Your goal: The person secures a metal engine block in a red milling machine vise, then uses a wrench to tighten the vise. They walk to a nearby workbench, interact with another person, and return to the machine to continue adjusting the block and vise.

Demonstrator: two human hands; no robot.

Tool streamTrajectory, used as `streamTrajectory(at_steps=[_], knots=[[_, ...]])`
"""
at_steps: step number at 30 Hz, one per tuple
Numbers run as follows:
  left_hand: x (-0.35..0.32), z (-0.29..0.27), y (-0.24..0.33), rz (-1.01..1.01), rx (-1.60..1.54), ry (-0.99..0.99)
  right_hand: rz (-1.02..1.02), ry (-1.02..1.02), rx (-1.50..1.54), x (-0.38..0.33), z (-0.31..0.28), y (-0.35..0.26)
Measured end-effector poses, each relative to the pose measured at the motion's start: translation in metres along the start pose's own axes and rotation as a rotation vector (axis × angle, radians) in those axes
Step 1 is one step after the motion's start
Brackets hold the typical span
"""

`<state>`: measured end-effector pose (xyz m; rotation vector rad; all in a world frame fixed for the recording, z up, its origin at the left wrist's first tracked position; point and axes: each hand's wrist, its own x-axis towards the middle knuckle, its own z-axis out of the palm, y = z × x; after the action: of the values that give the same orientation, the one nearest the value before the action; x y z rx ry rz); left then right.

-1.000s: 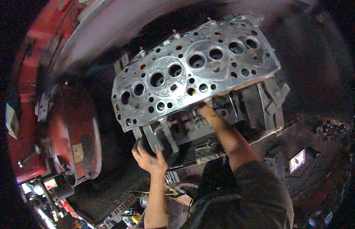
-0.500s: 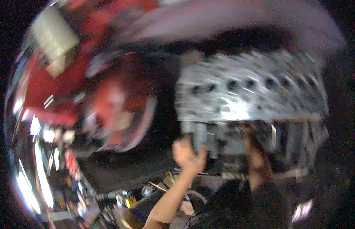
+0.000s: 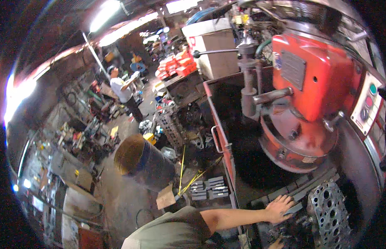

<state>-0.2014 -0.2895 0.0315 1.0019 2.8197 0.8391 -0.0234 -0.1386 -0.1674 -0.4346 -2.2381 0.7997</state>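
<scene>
My left arm reaches across to the right, and my left hand (image 3: 280, 208) lies with its fingers stretched out at a grey metal block (image 3: 295, 208) on the machine bed. Whether the palm presses on the block or hovers just above it I cannot tell. Just right of that hand is a grey cylinder head (image 3: 328, 203), its flat face full of round holes. Only a small part of my right hand (image 3: 276, 244) shows at the lower edge, below the left one; its fingers and anything in them are hidden.
A red grinding machine head (image 3: 309, 79) with a round red guard (image 3: 298, 139) hangs over the bed. Its control panel (image 3: 366, 103) is at right. A red-edged side wall (image 3: 220, 124) borders the bed. Left stand a rusty drum (image 3: 145, 162), metal bars (image 3: 209, 189) and another person (image 3: 123, 89).
My view has swung left and up from the cylinder head, so it now sits at the lower right. My left hand still reaches out beside it; my right hand has mostly left the picture.
</scene>
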Motion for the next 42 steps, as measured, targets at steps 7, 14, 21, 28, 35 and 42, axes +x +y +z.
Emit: streamTrajectory(at_steps=[7, 14, 21, 28, 35, 42], knots=[[-0.067, 0.016, 0.029, -0.284, -0.614, -0.234, 0.176, -0.283, -0.057, 0.042, -0.128, -0.162], [-0.094, 0.043, 0.094, -0.178, -1.052, -0.422, -0.192, -0.247, 0.453, 0.078, -0.177, -0.201], [-0.126, -0.001, 0.135, -0.334, -0.539, 0.006, 0.007, -0.495, 0.184, 0.097, -0.242, -0.204], [-0.133, -0.013, 0.188, -0.337, -0.571, 0.300, 0.040, -0.486, 0.326, 0.100, -0.250, -0.180], [-0.127, -0.028, 0.198, -0.361, -0.519, 0.382, -0.295, -0.405, 0.522, 0.108, -0.249, -0.167], [-0.086, -0.040, 0.188, -0.211, -0.358, 0.476, 0.274, -0.723, 0.497, 0.149, -0.230, -0.169]])
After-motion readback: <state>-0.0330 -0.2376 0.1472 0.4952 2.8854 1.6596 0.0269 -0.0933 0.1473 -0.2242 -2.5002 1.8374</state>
